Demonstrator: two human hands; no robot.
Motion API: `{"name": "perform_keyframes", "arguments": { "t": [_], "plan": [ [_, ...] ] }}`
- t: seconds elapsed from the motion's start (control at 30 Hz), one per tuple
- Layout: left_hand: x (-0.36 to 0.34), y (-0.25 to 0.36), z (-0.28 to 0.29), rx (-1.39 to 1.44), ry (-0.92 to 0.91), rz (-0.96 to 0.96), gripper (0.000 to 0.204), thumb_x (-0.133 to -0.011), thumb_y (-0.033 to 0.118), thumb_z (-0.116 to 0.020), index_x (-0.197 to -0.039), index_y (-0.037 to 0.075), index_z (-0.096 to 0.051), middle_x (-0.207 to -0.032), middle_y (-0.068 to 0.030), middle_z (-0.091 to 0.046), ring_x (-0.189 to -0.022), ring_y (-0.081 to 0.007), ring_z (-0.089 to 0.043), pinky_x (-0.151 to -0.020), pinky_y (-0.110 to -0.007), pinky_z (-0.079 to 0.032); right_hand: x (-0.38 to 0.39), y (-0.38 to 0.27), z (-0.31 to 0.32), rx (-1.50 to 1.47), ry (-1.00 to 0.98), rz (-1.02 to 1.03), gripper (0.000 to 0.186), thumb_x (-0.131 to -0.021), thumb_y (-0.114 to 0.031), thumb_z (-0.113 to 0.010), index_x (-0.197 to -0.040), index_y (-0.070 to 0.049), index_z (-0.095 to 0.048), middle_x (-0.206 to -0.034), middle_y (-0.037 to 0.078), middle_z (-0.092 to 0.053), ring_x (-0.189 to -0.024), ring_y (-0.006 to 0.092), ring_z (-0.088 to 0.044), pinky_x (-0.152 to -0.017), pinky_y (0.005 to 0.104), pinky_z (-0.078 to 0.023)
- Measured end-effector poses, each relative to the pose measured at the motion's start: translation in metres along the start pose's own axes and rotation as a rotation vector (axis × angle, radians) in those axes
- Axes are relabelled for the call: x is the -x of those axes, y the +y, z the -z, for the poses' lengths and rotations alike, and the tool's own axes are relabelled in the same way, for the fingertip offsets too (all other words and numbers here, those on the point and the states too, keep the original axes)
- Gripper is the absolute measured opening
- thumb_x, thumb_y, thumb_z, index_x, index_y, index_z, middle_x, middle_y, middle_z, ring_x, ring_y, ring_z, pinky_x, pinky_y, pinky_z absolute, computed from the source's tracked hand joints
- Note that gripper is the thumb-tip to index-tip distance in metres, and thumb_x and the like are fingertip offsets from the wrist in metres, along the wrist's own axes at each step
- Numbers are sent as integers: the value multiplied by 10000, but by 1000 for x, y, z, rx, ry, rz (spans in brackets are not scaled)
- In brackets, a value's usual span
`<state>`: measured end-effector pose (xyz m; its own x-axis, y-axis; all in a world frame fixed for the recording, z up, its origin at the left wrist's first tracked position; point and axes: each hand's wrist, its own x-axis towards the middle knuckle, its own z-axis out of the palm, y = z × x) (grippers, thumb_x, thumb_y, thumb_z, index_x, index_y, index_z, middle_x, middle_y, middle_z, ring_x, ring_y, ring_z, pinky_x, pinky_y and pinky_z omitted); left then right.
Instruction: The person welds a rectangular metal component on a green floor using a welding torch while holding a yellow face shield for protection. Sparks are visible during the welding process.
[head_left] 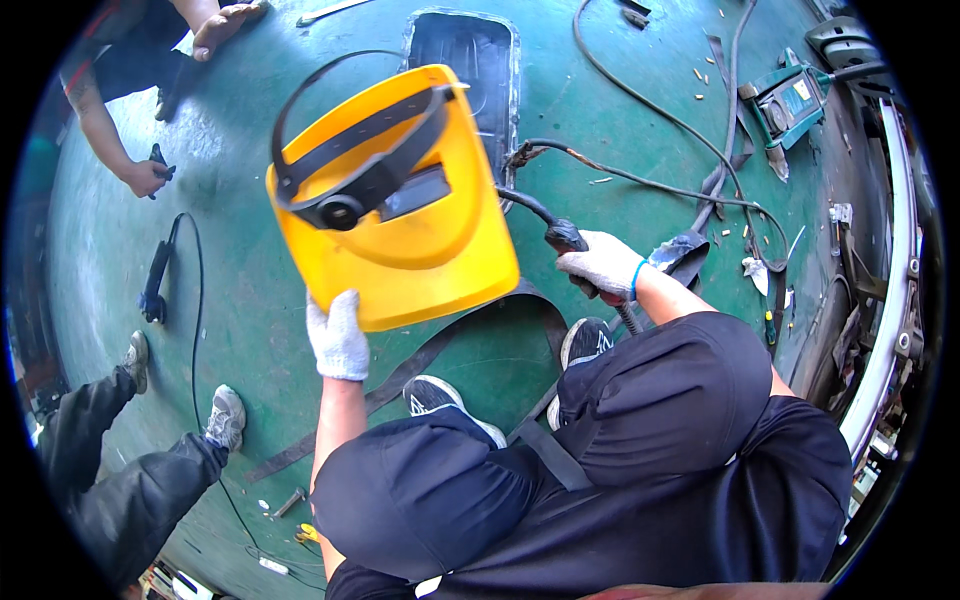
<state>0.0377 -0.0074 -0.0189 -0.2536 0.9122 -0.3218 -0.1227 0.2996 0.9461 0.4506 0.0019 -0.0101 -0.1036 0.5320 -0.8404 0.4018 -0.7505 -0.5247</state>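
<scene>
Your dark knees [410, 490] nearest camera. Left grip [338, 338] pinches lower edge of yellow mask [450, 288], held above green floor [245, 300]; right grip [603, 263] closes round black torch handle [567, 236]. Best keep mask steady by that edge, torch neck [527, 204] still, cable [628, 318] clear of shoes [587, 342].

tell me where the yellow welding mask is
In the head view, the yellow welding mask is left of centre, held near its lower-left corner by the left hand and partly hiding the dark rectangular panel.
</scene>
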Motion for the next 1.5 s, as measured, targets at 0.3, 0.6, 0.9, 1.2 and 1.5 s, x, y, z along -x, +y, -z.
{"name": "perform_keyframes", "arguments": {
  "t": [0.3,0.6,0.9,1.2,1.5],
  "plan": [
    [5,3,-23,14,-104,-30,510,-1000,21,-625,-1501,-7,-539,-1352,-117,-683,-1189,-217,-673,-1058,-344,-529,-2,2,1,-114,-26,-5,243,-921,-273,-734,-1037,-81,-643,-759,24,-604,-576,130,-565,-535,330,-485],
    [-3,2,14,100,154,-41,522,-969,42,-633,-1483,15,-546,-1330,-133,-688,-1184,-275,-697,-1013,-402,-581,3,-2,0,-38,-6,0,269,-921,-298,-732,-1027,-66,-647,-765,31,-607,-587,139,-579,-540,337,-498],
    [-1,14,26,181,287,-24,511,-971,31,-615,-1477,23,-546,-1357,-138,-670,-1194,-290,-699,-1026,-422,-589,1,-1,3,-28,-11,-4,276,-926,-311,-740,-1019,-70,-642,-787,34,-621,-615,138,-596,-554,337,-516],
    [6,-3,-8,42,-20,-2,493,-989,17,-627,-1477,-1,-558,-1342,-118,-683,-1168,-219,-681,-1032,-345,-540,-1,0,4,-56,-14,-19,265,-925,-293,-743,-990,-63,-628,-783,39,-625,-590,142,-592,-539,336,-504],
    [7,3,-25,42,-102,-16,530,-992,11,-625,-1513,-3,-533,-1364,-114,-676,-1203,-217,-670,-1053,-346,-530,-6,4,7,-62,-25,-36,243,-933,-260,-747,-1021,-57,-647,-766,37,-627,-583,144,-601,-538,334,-511]
  ]
}}
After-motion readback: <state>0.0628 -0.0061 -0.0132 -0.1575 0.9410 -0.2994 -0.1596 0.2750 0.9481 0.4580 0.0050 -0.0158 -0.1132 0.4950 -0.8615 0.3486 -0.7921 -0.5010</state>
